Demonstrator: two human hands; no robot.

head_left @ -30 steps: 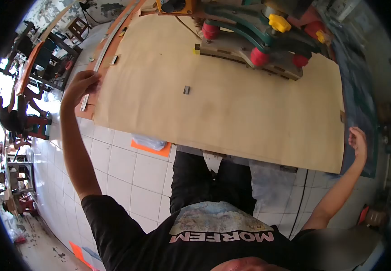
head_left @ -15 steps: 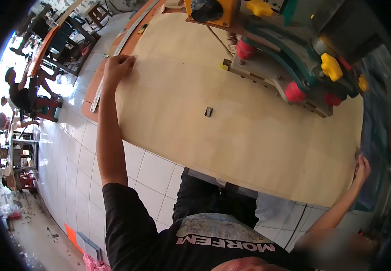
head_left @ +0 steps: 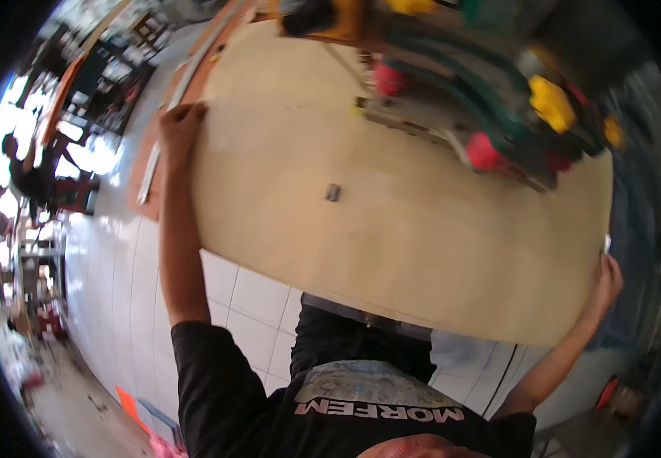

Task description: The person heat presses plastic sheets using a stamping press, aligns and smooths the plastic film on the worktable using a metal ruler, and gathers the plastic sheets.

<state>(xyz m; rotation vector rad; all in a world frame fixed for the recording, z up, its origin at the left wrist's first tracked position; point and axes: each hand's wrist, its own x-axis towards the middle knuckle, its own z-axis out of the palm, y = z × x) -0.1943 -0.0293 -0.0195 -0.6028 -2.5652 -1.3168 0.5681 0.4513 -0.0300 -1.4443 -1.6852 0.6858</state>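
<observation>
Paper sheet (head_left: pixel 399 237), partly hidden by a blurred machine (head_left: pixel 460 99), is pinched by the left hand (head_left: pixel 182 128); the right hand's (head_left: pixel 609 284) grip is unclear.

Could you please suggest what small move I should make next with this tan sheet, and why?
I would probably ease the sheet very slightly to straighten it: your left hand and right hand are at opposite edges. Keep it gentle, as a small dark piece lies on it and the machine stands over its far part.
</observation>
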